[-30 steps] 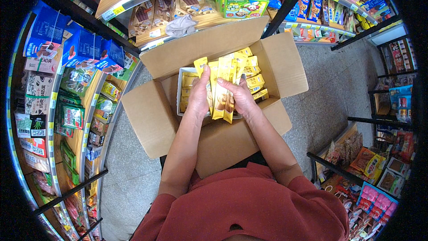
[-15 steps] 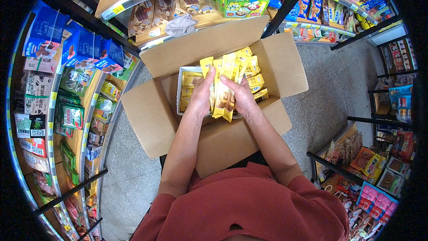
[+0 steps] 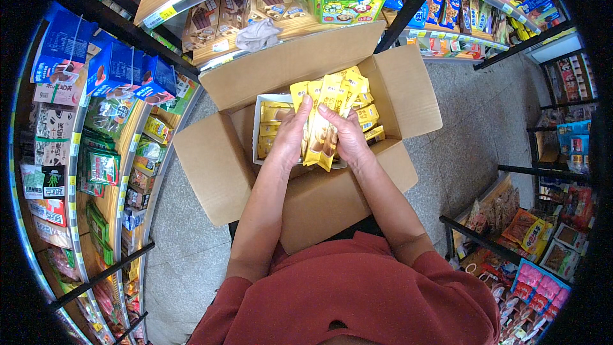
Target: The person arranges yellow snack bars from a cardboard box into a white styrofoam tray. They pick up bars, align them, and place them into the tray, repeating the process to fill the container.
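Between my two hands is a bunch of long yellow snack packets point(image 3: 324, 134), standing roughly upright and overlapping. My left hand point(image 3: 291, 133) is closed on their left side, thumb pointing up along the front. From the right, my right hand point(image 3: 348, 135) grips the same bunch, its thumb pressed across the front. Below them a white inner box point(image 3: 257, 129) holds more yellow packets point(image 3: 274, 114) on its left side. Other loose yellow packets point(image 3: 366, 115) lie to the right inside the open cardboard carton point(image 3: 255, 190). The fingers behind the bunch are hidden.
The carton's flaps point(image 3: 408, 89) spread outward on its sides. A grey cloth point(image 3: 258, 36) lies on the shelf point(image 3: 306, 27) ahead, beside brown snack packs and green boxes point(image 3: 348, 5). Stocked shelves point(image 3: 131, 147) curve along the left. A black-framed rack point(image 3: 479, 241) stands at right.
The bunch of packets has shifted slightly and its lower ends sit closer together. Both hands keep their hold in nearly the same place.
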{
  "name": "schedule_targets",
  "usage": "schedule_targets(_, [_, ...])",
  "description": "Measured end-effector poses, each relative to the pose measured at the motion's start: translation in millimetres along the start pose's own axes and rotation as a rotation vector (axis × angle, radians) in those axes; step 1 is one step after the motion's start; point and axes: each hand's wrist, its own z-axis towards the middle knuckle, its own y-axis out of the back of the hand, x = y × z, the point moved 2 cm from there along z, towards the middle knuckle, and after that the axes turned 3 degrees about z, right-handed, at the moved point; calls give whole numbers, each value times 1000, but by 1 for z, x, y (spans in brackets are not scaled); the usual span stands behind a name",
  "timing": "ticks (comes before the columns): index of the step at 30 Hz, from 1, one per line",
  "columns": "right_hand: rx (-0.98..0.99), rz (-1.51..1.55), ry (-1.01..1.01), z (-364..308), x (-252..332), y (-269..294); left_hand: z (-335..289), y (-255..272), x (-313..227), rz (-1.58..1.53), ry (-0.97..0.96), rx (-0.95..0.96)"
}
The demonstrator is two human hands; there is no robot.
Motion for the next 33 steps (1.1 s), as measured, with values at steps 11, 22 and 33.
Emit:
schedule_targets(11, [-6,6,-6,0,-2,-1,13,10,14,-7,-8,-2])
schedule_targets(22, [-18,-5,0,1,-5,-2,4,6,5,-33,-25,-2])
schedule_targets(33, [-18,-58,-37,-2,-3,-10,10,15,15,-88,-34,5])
